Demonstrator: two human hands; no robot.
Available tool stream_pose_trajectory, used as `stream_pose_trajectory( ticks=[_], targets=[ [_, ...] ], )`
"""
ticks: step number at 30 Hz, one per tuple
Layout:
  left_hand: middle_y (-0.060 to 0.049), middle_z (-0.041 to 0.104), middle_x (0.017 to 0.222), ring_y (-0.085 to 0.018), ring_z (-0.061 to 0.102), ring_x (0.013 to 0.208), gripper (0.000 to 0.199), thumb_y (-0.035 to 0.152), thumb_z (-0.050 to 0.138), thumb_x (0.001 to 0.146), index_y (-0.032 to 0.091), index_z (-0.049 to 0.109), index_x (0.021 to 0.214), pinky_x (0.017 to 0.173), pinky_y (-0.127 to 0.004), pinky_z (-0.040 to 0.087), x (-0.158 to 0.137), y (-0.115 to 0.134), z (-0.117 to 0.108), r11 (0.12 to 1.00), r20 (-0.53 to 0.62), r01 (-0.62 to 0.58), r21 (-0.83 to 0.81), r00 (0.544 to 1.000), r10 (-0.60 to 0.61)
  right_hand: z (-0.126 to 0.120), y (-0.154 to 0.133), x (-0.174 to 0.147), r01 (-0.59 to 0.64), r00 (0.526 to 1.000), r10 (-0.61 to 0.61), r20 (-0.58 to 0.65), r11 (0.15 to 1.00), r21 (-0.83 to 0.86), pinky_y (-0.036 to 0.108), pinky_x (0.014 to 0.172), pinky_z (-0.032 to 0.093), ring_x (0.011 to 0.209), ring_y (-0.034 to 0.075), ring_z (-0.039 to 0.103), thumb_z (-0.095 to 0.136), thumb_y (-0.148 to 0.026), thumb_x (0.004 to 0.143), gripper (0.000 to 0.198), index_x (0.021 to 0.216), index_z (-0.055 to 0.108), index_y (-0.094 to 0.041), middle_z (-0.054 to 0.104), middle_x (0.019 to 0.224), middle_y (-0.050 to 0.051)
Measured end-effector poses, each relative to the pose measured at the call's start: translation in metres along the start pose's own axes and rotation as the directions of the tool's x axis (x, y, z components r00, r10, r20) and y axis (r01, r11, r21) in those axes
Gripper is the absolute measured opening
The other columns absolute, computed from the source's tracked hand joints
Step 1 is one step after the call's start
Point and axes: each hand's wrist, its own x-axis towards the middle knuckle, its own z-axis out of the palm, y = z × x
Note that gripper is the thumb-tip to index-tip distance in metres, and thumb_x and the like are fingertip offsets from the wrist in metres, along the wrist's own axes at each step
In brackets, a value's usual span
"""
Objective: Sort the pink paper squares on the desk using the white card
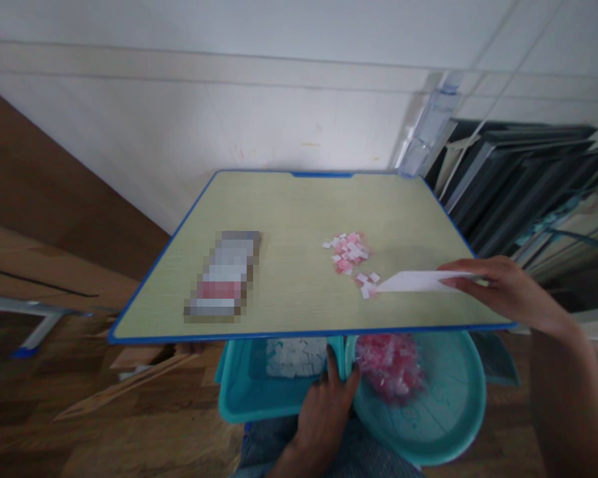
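On the right side of the small table, my right hand [501, 287] pinches a flat white sheet, like stiff paper or card [418, 281], between thumb and fingers. Its left tip meets a few small white and pink square pieces [367, 285]. A larger heap of the same pieces [349, 251] lies just beyond them. Below the table's front edge, my left hand [329, 405] is closed over the adjoining rims of a rectangular teal basin [239, 401] and a round teal basin [453, 438]. White square pieces [296, 358] lie in the rectangular one, pink clear-wrapped pieces [391, 368] in the round one.
A blue-edged table [289, 206] stands against the white wall. A phone-like blurred object [224, 275] lies on its left. A clear plastic bottle [428, 126] and stacked dark panels [523, 179] are at the back right. Brown cardboard [54, 192] leans at left.
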Motion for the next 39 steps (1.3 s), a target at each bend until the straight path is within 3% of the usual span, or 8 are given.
stream_pose_trajectory(
  ticks=[4,9,13,17,21,26,33,39],
  targets=[
    [-0.024,0.033,0.13,-0.021,0.061,0.077,0.044,0.016,0.033,0.081,0.034,0.035,0.121,0.059,-0.031,0.05,0.0,-0.001,0.001,1.0,0.005,-0.003,0.004,1.0,0.003,0.001,-0.001,0.002,0.056,0.994,-0.057,0.09,0.998,0.009,0.024,0.057,0.046,0.064,0.015,0.061,0.049,-0.029,0.078,0.02,0.092,0.062,-0.024,0.067,0.082,0.002],
    [-0.024,0.033,0.129,-0.021,0.062,0.075,0.044,0.017,0.033,0.082,0.034,0.033,0.122,0.058,-0.031,0.05,0.001,-0.001,0.002,1.0,-0.009,-0.007,0.008,1.0,0.007,0.002,0.001,0.004,0.041,0.999,-0.041,0.02,0.999,-0.017,0.022,0.057,0.046,0.067,0.015,0.061,0.049,-0.028,0.078,0.019,0.09,0.062,-0.021,0.067,0.082,0.002],
    [-0.026,0.032,0.129,-0.02,0.062,0.074,0.045,0.018,0.034,0.081,0.034,0.032,0.123,0.057,-0.031,0.05,0.0,-0.002,0.005,1.0,-0.03,-0.006,0.012,1.0,0.006,0.003,0.006,0.004,0.1,0.99,-0.101,0.101,0.995,0.016,0.023,0.064,0.046,0.072,0.015,0.062,0.05,-0.026,0.078,0.019,0.092,0.061,-0.021,0.067,0.086,0.002],
    [-0.027,0.031,0.129,-0.021,0.062,0.074,0.045,0.017,0.034,0.081,0.033,0.032,0.123,0.058,-0.031,0.049,0.0,-0.002,0.006,1.0,-0.033,-0.021,0.005,0.999,0.022,-0.001,0.014,0.001,0.105,0.993,-0.105,0.062,0.994,0.017,0.022,0.063,0.047,0.072,0.014,0.062,0.05,-0.023,0.077,0.019,0.094,0.061,-0.023,0.067,0.087,0.001],
    [-0.026,0.032,0.129,-0.021,0.062,0.075,0.044,0.017,0.033,0.082,0.033,0.033,0.123,0.058,-0.031,0.049,0.0,-0.002,0.005,1.0,-0.029,-0.012,0.004,1.0,0.012,-0.004,0.019,-0.002,0.114,0.982,-0.121,0.143,0.992,0.056,0.022,0.065,0.047,0.073,0.014,0.062,0.051,-0.022,0.077,0.019,0.093,0.061,-0.024,0.067,0.087,0.0],
    [-0.026,0.033,0.129,-0.021,0.062,0.076,0.042,0.018,0.031,0.082,0.034,0.034,0.122,0.058,-0.032,0.049,0.0,-0.001,0.004,1.0,-0.03,-0.012,0.001,0.999,0.012,0.0,0.018,0.0,0.096,0.995,-0.097,0.037,0.995,0.018,0.022,0.06,0.047,0.067,0.015,0.062,0.052,-0.023,0.076,0.017,0.09,0.062,-0.022,0.067,0.083,0.002],
    [-0.027,0.032,0.129,-0.022,0.061,0.077,0.044,0.017,0.032,0.082,0.034,0.033,0.123,0.058,-0.031,0.049,0.0,-0.001,0.004,1.0,-0.003,-0.014,-0.005,1.0,0.014,-0.003,0.013,0.002,0.135,0.98,-0.139,0.143,0.99,0.038,0.021,0.065,0.046,0.074,0.013,0.061,0.048,-0.021,0.079,0.019,0.093,0.061,-0.019,0.067,0.087,0.005],
    [-0.026,0.03,0.13,-0.021,0.061,0.076,0.044,0.017,0.032,0.082,0.033,0.034,0.122,0.059,-0.031,0.049,0.001,-0.002,0.004,1.0,0.007,-0.009,-0.01,1.0,0.009,0.001,0.009,0.004,0.114,0.99,-0.115,0.08,0.993,0.02,0.019,0.064,0.045,0.073,0.012,0.061,0.049,-0.022,0.079,0.02,0.092,0.062,-0.015,0.067,0.085,0.007]
  ],
)
